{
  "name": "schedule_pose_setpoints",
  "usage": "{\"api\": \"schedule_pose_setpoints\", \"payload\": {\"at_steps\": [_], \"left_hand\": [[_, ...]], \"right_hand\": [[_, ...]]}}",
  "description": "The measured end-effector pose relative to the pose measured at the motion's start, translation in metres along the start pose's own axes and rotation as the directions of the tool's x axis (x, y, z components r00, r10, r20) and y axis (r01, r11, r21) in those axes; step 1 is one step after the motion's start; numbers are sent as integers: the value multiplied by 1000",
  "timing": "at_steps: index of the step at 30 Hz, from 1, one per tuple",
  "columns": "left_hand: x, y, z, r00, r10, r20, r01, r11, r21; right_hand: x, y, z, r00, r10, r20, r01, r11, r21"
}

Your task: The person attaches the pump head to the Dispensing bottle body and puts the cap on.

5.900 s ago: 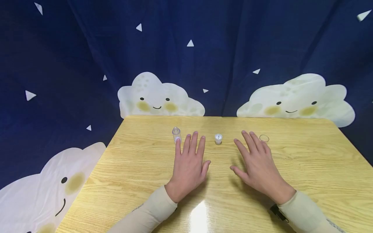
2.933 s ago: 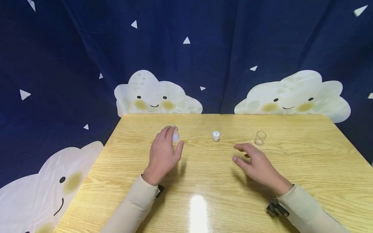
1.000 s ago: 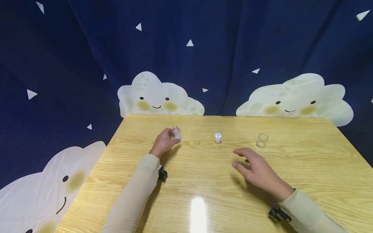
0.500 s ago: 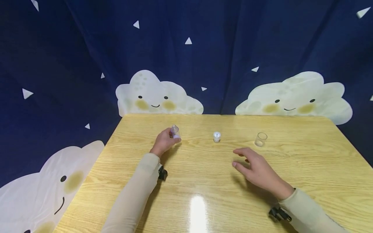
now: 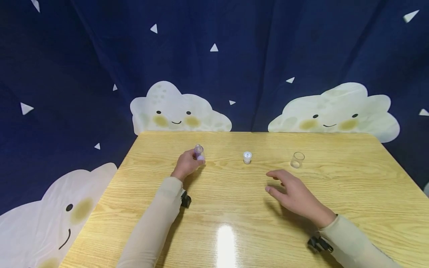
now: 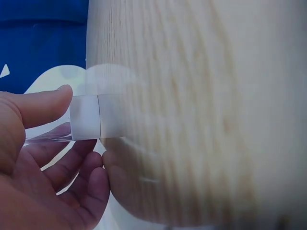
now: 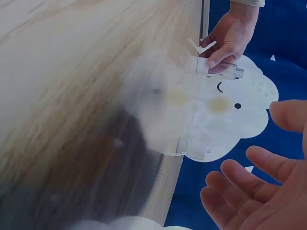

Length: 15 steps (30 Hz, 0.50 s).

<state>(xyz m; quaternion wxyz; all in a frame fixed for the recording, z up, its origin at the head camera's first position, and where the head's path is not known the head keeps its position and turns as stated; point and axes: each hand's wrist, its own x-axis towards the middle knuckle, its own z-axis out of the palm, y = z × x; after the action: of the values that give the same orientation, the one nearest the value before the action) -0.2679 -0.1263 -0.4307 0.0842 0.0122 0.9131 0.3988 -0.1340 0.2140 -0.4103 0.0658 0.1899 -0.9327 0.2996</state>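
one clear bottle (image 5: pixel 199 150) is pinched in the left grip (image 5: pixel 187 163); right grip (image 5: pixel 294 191), loosely parted, holds nothing.

A wooden table (image 5: pixel 241 201) with pale yellow grain stood before a dark blue curtain (image 5: pixel 241 70). A bright patch of glare (image 5: pixel 226 245) lay on its near part. Scattered white triangles (image 5: pixel 214 47) patterned the cloth, along with smiling, yellow-cheeked clouds: one cloud (image 5: pixel 201 106) behind the far left corner, another cloud (image 5: pixel 342 106) behind the far right, and a larger cloud (image 5: pixel 47 219) beside the left edge, partly out of view.
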Motion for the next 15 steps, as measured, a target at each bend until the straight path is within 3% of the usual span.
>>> {"api": "schedule_pose_setpoints", "payload": {"at_steps": [15], "left_hand": [[-1, -1, 1, 1000, 9, -6, -9, 999, 42]], "right_hand": [[4, -4, -3, 1000, -23, -10, 23, 1000, 7]]}}
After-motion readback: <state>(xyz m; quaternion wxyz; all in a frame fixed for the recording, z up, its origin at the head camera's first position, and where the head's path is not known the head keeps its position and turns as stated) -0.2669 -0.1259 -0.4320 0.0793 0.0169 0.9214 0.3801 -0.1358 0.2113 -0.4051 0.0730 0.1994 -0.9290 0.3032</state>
